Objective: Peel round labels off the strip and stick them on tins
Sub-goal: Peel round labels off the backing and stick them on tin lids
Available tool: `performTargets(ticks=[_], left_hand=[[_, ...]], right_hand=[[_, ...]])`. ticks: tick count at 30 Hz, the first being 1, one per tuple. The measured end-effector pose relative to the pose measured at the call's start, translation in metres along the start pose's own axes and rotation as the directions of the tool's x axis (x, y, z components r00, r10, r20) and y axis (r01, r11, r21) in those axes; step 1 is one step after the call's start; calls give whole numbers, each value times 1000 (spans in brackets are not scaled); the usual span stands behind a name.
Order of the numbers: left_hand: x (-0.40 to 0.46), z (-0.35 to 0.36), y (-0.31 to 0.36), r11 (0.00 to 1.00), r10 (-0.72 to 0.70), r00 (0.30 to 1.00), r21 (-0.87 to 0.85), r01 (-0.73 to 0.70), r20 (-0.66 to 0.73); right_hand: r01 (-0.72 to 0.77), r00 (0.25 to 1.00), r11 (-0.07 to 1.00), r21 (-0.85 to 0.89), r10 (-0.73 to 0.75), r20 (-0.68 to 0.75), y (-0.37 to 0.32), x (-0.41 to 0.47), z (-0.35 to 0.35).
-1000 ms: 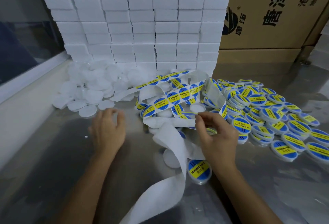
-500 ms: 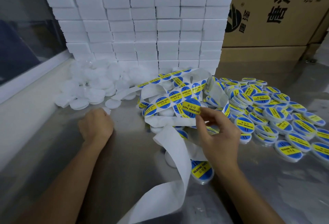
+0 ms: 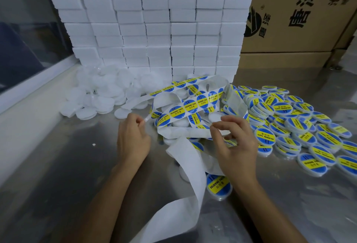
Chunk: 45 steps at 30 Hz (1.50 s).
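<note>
Left hand (image 3: 133, 138): fingers curled, pinching a small white tin (image 3: 146, 120) edge-on.
Right hand (image 3: 234, 144): thumb and forefinger together on the label strip (image 3: 190, 105).
Strip: glossy white backing, looped; round blue-yellow labels.
Right of strip: labelled tins (image 3: 286, 125), dozens heaped.
Left of strip: plain white tins (image 3: 100, 96), piled.
Behind strip: stacked white boxes (image 3: 150, 26).

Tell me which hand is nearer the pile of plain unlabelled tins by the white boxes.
Left. The left hand sits just in front of the unlabelled tins; the right hand is farther off, beyond the label strip, beside the labelled tins.
</note>
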<state>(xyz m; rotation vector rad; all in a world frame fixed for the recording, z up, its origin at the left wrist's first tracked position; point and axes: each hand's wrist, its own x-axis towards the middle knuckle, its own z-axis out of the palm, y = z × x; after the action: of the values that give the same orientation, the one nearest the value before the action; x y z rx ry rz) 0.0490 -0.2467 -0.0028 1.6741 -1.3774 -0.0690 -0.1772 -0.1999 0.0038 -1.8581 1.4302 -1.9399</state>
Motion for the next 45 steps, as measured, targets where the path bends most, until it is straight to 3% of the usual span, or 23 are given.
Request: performTargets(ticks=[4, 7, 11, 15, 20, 24, 29, 32, 36, 45], left_hand=[[-6, -7, 15, 941, -56, 995, -339, 26, -78], [-14, -12, 35, 801, -132, 991, -588, 114, 13], [-28, -15, 53, 622, -146, 967, -741, 254, 209], [-39, -15, 63, 513, -112, 926, -777, 365, 362], [-44, -14, 65, 413, -45, 874, -788, 457, 483], [-45, -13, 64, 337, -51, 841, -783, 522, 538], [-42, -13, 61, 246, -119, 824, -788, 564, 553], [-41, -15, 59, 232, -143, 824, -791, 566, 548], [-41, -15, 59, 237, -144, 826, -791, 564, 546], [-43, -13, 60, 294, -133, 822, -770, 566, 554]], right_hand=[[-31, 999, 999, 38, 30, 27, -4, 0, 0], [-75, 993, 991, 107, 65, 95, -9, -1, 0], [-239, 958, 936, 259, 184, 218, -17, -3, 4], [-375, 920, 845, 382, 287, 268, -22, -4, 6], [-428, 903, 784, 450, 352, 246, -22, -1, 6], [-446, 895, 790, 421, 382, 231, -19, 0, 5], [-363, 932, 872, 329, 346, 112, -17, 1, 4], [-428, 899, 814, 392, 428, 94, -16, 6, -1], [-509, 858, 745, 431, 479, 187, -19, 6, -2], [-536, 843, 761, 365, 462, 275, -21, 4, 2]])
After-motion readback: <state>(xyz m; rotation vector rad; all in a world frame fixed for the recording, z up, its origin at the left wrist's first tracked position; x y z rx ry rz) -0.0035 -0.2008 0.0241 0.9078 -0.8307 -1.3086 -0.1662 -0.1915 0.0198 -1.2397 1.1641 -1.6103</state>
